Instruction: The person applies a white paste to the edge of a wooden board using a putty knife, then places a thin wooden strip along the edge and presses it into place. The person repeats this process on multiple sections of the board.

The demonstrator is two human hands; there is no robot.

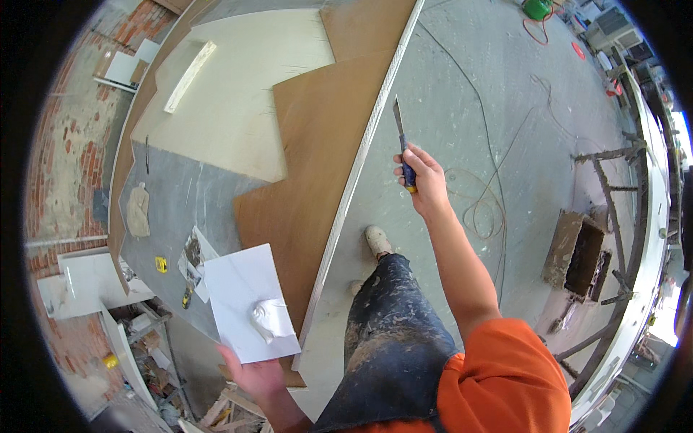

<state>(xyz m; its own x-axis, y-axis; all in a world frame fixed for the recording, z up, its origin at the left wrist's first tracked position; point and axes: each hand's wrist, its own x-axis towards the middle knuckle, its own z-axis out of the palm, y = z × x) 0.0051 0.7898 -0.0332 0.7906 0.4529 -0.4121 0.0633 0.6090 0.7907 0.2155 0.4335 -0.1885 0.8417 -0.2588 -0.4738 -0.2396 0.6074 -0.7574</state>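
My right hand (426, 175) is closed round the blue handle of a putty knife (408, 162), raised above the floor. Its narrow blade points away from me, and the handle ends in yellow. My left hand (254, 377) grips the near edge of a white rectangular board (242, 296), held flat over the table's near end. A lump of white paste (270, 319) sits on the board, towards its near right part. Most of my left fingers are hidden beneath the board.
On the large table, a brown sheet (310, 137) lies beside a cream panel (245, 86) bearing a pale strip (189, 78). A yellow tape measure (161, 264) and a beige cloth-like thing (138, 209) lie left. Hoses (482, 216) cross the floor; a rough box (575, 252) stands right.
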